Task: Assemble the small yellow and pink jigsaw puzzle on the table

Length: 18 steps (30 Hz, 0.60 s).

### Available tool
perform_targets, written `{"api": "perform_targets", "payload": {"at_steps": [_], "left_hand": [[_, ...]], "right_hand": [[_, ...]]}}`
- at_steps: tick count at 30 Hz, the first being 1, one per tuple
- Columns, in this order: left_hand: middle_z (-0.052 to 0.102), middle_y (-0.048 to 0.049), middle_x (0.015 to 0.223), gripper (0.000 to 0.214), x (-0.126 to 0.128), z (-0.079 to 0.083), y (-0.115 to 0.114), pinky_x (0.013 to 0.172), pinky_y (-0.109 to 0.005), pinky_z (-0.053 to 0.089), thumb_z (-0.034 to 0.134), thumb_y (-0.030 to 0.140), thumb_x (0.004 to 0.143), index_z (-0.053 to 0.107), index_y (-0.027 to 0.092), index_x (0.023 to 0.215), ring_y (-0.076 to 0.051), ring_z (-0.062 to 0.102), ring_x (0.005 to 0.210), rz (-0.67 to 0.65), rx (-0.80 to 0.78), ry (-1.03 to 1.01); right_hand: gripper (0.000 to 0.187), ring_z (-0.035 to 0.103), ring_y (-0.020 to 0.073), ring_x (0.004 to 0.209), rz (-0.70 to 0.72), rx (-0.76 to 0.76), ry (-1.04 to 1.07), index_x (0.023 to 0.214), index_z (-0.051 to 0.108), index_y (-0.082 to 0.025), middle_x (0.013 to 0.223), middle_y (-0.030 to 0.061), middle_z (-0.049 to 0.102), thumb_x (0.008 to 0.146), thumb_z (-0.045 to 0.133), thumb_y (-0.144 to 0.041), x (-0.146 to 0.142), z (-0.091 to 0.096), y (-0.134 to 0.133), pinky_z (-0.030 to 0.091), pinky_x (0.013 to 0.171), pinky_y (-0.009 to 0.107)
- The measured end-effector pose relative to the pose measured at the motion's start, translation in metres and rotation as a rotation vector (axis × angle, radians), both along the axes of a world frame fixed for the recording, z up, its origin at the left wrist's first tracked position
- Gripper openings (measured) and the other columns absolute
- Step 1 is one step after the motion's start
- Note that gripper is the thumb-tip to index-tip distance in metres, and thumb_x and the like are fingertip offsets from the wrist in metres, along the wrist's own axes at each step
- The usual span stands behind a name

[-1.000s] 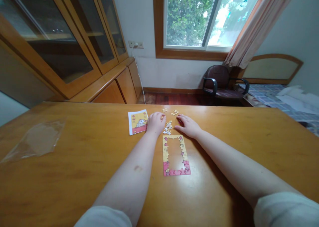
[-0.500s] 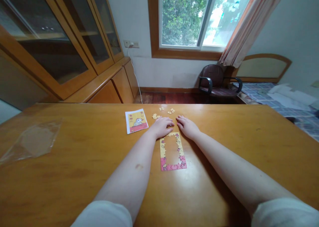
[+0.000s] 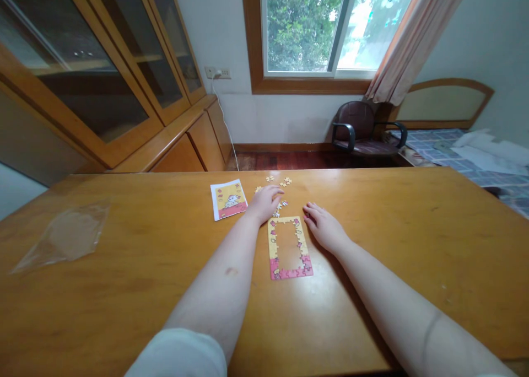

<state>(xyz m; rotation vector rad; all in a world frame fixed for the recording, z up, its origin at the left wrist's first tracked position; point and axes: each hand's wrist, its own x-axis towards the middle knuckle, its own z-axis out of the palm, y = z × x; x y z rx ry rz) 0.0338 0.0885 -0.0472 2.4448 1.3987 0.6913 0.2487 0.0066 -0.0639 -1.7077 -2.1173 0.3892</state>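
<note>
Loose pieces (image 3: 281, 205) lie scattered just beyond the fingertips of the left hand (image 3: 263, 202). That hand rests palm down with its fingers stretched flat; whether it pinches a piece cannot be told. The frame (image 3: 291, 271), a hollow rectangle of joined pieces in yellow with a pink bottom band, lies between the wrists. The right hand (image 3: 324, 227) lies loosely open and empty at its far right corner. A card (image 3: 228, 199) sits just left of the left hand. The glossy wooden table (image 3: 124, 289) carries a bag (image 3: 61, 236) far left. Beyond stand a cabinet (image 3: 103, 90), window (image 3: 309, 30) and chair (image 3: 359, 132).

Clear plastic bag (image 3: 61, 236), armchair (image 3: 359, 130) (dark), cabinet (image 3: 124, 85)
</note>
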Motion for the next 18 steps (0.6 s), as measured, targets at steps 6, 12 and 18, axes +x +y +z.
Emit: {"api": "perform_targets", "payload": {"at_steps": [6, 12, 18], "left_hand": [[0.066, -0.0070, 0.113, 0.042, -0.007, 0.007, 0.001, 0.097, -0.037, 0.044, 0.039, 0.006, 0.078, 0.067, 0.020, 0.106, -0.022, 0.058, 0.108, 0.132, -0.030, 0.013], [0.065, -0.0044, 0.119, 0.045, -0.007, 0.014, -0.011, 0.097, -0.034, 0.044, 0.045, 0.009, 0.075, 0.066, 0.023, 0.113, -0.021, 0.058, 0.109, 0.066, -0.084, 0.058], [0.072, -0.0025, 0.085, 0.029, -0.009, 0.027, -0.022, 0.074, -0.030, 0.046, 0.044, 0.030, 0.086, 0.072, 0.023, 0.083, -0.019, 0.063, 0.082, -0.020, -0.133, 0.092]], "right_hand": [[0.035, 0.044, 0.0227, 0.132, 0.052, -0.012, 0.146, 0.120, 0.062, -0.020, 0.140, 0.0106, 0.050, 0.091, 0.048, -0.034, 0.010, 0.004, 0.002, 0.032, 0.112, 0.042], [0.032, 0.048, 0.0232, 0.127, 0.060, -0.021, 0.236, 0.114, 0.064, -0.019, 0.133, 0.0121, 0.056, 0.089, 0.051, -0.035, 0.014, 0.009, 0.004, 0.037, 0.108, 0.041], [0.031, 0.049, 0.0235, 0.127, 0.058, -0.020, 0.232, 0.113, 0.064, -0.019, 0.132, 0.0113, 0.057, 0.089, 0.052, -0.035, 0.013, 0.009, 0.003, 0.037, 0.107, 0.041]]}}
